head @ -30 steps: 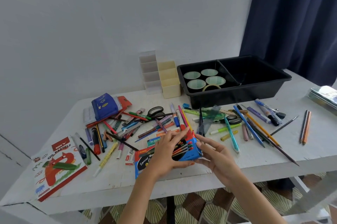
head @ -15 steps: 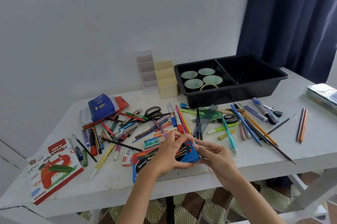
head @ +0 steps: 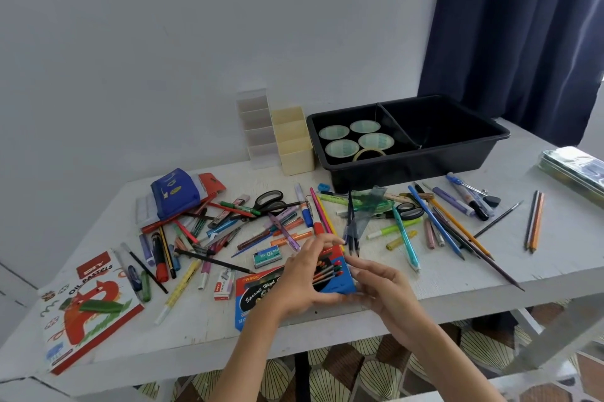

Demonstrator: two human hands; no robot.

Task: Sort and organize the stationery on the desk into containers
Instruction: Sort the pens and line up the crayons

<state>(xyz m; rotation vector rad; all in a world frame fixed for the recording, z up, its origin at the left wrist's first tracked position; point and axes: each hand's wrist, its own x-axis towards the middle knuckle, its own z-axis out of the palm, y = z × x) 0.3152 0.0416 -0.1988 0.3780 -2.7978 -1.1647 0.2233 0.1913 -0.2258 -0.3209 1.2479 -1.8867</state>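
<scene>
Colored pencil box (head: 336, 270) sits at 6 o'clock on the desk (head: 441, 280). Left hand (head: 300, 284) has its fingers curled over the box, and right hand (head: 385, 290) is pinching its right end. Black tray (head: 408, 169) is up at 1 o'clock.

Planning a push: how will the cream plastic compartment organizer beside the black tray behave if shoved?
The cream plastic compartment organizer looks empty, so probably light and quick to slide. Moulded walls suggest stiff. Tall and narrow: a high push may tip it.
</scene>
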